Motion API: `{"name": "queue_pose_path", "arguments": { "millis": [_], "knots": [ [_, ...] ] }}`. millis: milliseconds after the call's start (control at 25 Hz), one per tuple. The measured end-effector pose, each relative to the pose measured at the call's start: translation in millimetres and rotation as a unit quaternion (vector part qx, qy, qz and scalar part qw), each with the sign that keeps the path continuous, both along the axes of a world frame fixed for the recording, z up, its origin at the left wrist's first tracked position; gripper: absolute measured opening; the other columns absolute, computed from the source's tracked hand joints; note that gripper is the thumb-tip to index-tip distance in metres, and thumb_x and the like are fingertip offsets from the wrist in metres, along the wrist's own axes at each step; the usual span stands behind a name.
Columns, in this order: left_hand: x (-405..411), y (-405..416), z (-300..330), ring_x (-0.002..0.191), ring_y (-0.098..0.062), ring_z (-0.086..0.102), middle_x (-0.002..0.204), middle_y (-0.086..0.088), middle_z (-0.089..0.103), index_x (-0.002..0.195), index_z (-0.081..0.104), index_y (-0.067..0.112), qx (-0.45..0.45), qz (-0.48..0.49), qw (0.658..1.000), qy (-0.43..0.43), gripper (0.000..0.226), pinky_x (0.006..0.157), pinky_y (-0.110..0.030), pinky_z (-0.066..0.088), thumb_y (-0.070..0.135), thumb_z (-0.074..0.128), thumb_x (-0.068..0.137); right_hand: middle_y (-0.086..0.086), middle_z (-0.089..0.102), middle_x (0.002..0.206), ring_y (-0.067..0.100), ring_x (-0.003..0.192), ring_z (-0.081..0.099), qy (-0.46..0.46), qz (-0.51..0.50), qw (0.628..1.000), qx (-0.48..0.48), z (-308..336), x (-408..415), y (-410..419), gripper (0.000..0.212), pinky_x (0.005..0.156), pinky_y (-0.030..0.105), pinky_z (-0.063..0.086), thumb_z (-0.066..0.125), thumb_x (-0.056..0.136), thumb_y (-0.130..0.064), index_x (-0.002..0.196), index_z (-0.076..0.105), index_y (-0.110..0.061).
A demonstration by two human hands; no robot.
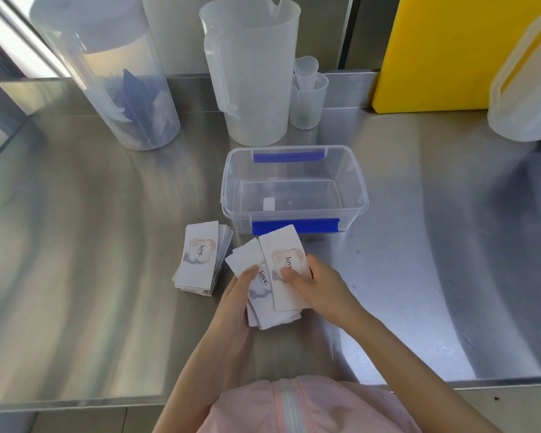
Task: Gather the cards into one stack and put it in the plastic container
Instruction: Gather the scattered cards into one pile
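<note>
While both hands' fingers [286,271] pinch cards [281,273], another pile [197,260] lies left.

Both bare forearms reach forward from the body and converge. The left hand [238,295] is curled around a fanned bunch of cards [264,295], thumb on top. The right hand [316,284] grips a single card [286,264], thumb pressed on its face, fingers [311,260] behind.

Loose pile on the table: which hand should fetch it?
Left, probably. The pile lies just left of the left hand, apart from it. The right hand pinches the top card on the held cards and would have to cross over.
</note>
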State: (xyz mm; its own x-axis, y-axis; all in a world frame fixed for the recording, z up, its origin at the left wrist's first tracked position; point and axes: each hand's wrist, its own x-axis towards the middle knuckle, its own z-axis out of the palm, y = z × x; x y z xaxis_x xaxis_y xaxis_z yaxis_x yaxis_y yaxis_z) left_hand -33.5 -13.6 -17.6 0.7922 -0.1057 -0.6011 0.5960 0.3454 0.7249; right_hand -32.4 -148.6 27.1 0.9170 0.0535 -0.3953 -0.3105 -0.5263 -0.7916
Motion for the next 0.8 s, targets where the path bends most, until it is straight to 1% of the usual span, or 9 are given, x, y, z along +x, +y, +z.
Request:
{"name": "queue_pose_path", "arguments": {
  "millis": [80,120,280,400,520,600,640,720,800],
  "knots": [
    [5.6,-6.6,-1.0,0.054,-0.007,0.069,0.054,0.003,0.073,0.122,0.050,0.004,-0.005,-0.001,1.000,0.015,0.036,0.050,-0.023,0.056,0.021,0.036,0.094,0.003,0.061,0.109,0.017,0.091,0.054,-0.009,0.024,1.000,-0.006,0.2,-2.4,4.4,0.031,0.083,0.034,0.046,0.049,0.090,-0.031,0.114,0.053,-0.012],
    [4.3,-6.7,0.1,0.048,-0.005,0.067,0.049,0.004,0.071,0.121,0.050,0.004,-0.005,-0.004,1.000,0.012,0.035,0.044,-0.019,0.053,0.020,0.035,0.094,0.005,0.061,0.114,0.017,0.092,0.055,-0.010,0.027,1.000,-0.007,-0.5,-2.8,4.7,0.032,0.085,0.034,0.047,0.050,0.089,-0.032,0.114,0.053,-0.013],
    [-4.7,-8.2,5.7,0.067,-0.008,0.071,0.072,0.008,0.077,0.092,0.063,0.027,-0.001,-0.027,0.999,-0.046,0.017,0.059,-0.024,0.058,0.022,0.047,0.090,-0.002,0.060,0.114,0.015,0.095,0.057,0.018,0.048,0.999,-0.002,-5.8,-1.0,2.0,0.040,0.079,0.028,0.050,0.053,0.086,-0.041,0.118,0.048,-0.018],
    [-5.9,-10.7,3.6,0.080,-0.010,0.071,0.083,0.007,0.076,0.100,0.062,0.027,0.012,-0.024,0.997,-0.072,0.019,0.073,-0.028,0.058,0.022,0.047,0.089,-0.009,0.053,0.111,0.010,0.096,0.053,0.050,0.035,0.996,0.062,-10.6,-3.4,0.4,0.051,0.078,0.020,0.047,0.055,0.084,-0.041,0.128,0.039,-0.021],
    [-3.9,-8.2,-0.6,0.095,-0.019,0.065,0.094,0.003,0.073,0.105,0.062,0.024,0.018,-0.034,0.995,-0.093,0.022,0.089,-0.037,0.050,0.021,0.050,0.088,-0.002,0.059,0.116,0.011,0.094,0.054,0.065,0.011,0.993,0.096,-16.5,-8.2,-6.9,0.044,0.071,0.014,0.045,0.061,0.084,-0.029,0.123,0.045,-0.016],
    [-1.4,-3.3,-3.5,0.094,-0.020,0.064,0.091,0.002,0.073,0.096,0.064,0.022,0.047,-0.055,0.989,-0.126,0.015,0.090,-0.036,0.049,0.017,0.058,0.083,-0.001,0.062,0.112,0.011,0.090,0.054,0.039,0.041,0.998,0.035,-16.0,-9.4,-19.2,0.036,0.067,0.012,0.042,0.061,0.084,-0.026,0.117,0.050,-0.014],
    [1.1,0.1,-4.3,0.090,-0.016,0.064,0.088,0.002,0.071,0.092,0.063,0.020,0.071,-0.063,0.985,-0.143,0.013,0.086,-0.031,0.050,0.013,0.059,0.082,-0.004,0.061,0.108,0.012,0.089,0.054,0.012,0.073,0.997,-0.023,-14.4,-8.6,-27.4,0.033,0.065,0.013,0.042,0.060,0.084,-0.026,0.115,0.052,-0.015],
    [5.9,3.9,-2.4,0.075,0.000,0.063,0.083,0.003,0.066,0.085,0.056,0.017,0.126,-0.099,0.971,-0.180,0.016,0.073,-0.014,0.051,0.002,0.058,0.081,-0.002,0.060,0.108,0.017,0.094,0.056,-0.061,0.133,0.980,-0.138,-11.2,-4.3,-44.3,0.031,0.073,0.023,0.045,0.059,0.084,-0.026,0.114,0.054,-0.018],
    [8.9,4.5,-2.5,0.069,0.009,0.060,0.086,0.004,0.064,0.084,0.053,0.021,0.190,-0.159,0.947,-0.204,0.023,0.071,-0.009,0.049,0.000,0.061,0.079,0.000,0.055,0.107,0.019,0.101,0.053,-0.116,0.154,0.960,-0.206,-11.5,2.1,-54.2,0.030,0.080,0.028,0.042,0.056,0.085,-0.026,0.115,0.054,-0.023]
  ]
}}
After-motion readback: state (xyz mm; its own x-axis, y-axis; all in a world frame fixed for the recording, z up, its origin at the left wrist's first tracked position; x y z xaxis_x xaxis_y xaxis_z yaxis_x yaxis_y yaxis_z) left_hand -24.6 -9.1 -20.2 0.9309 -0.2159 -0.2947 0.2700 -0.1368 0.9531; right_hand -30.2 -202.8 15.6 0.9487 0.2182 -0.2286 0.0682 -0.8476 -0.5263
